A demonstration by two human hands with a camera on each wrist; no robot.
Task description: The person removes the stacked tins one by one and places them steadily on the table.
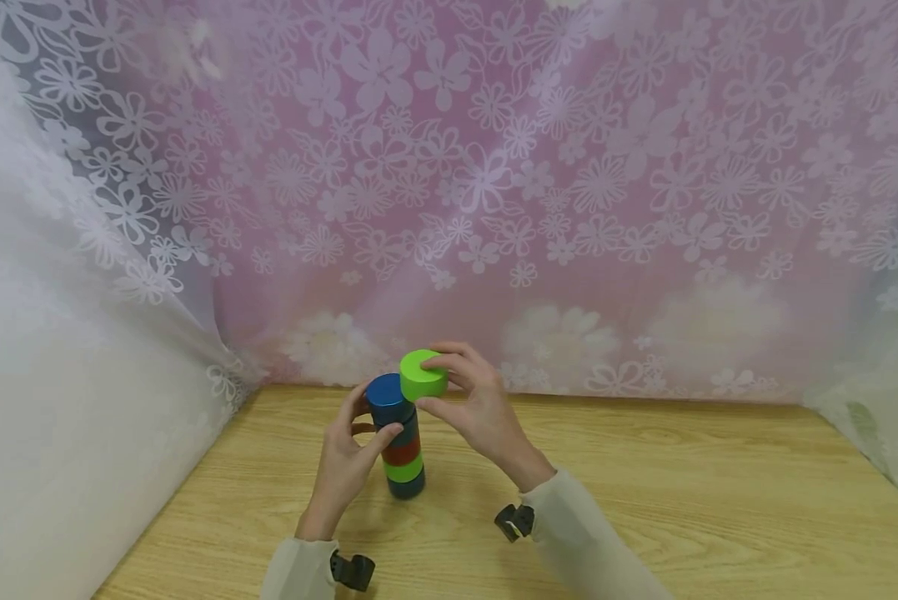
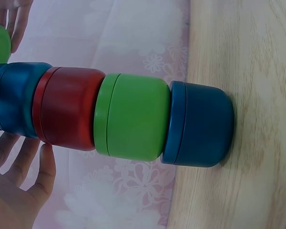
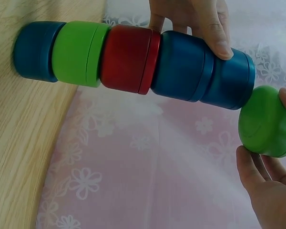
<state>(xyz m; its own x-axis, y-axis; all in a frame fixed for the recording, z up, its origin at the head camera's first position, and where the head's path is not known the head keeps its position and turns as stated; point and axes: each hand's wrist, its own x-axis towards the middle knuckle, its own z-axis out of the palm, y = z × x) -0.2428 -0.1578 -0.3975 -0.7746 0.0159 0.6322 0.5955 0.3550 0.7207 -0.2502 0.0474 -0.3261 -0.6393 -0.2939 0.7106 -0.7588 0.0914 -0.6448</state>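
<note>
A column of round lidded metal tins stands upright on the table. From the bottom it runs blue tin, green tin, red tin, then two more blue ones, the topmost blue tin having a shiny lid. My left hand curls round the upper blue tins, thumb on the near side. Another green tin is pinched between the thumb and fingers of my right hand, raised just right of the column's top. In the right wrist view its rounded base is right at the top blue tin's edge.
Beneath the column lies a light wood-grain table. A pink floral curtain hangs along its back edge, with a whitish cloth on the left side. Both sleeved wrists carry small black camera mounts.
</note>
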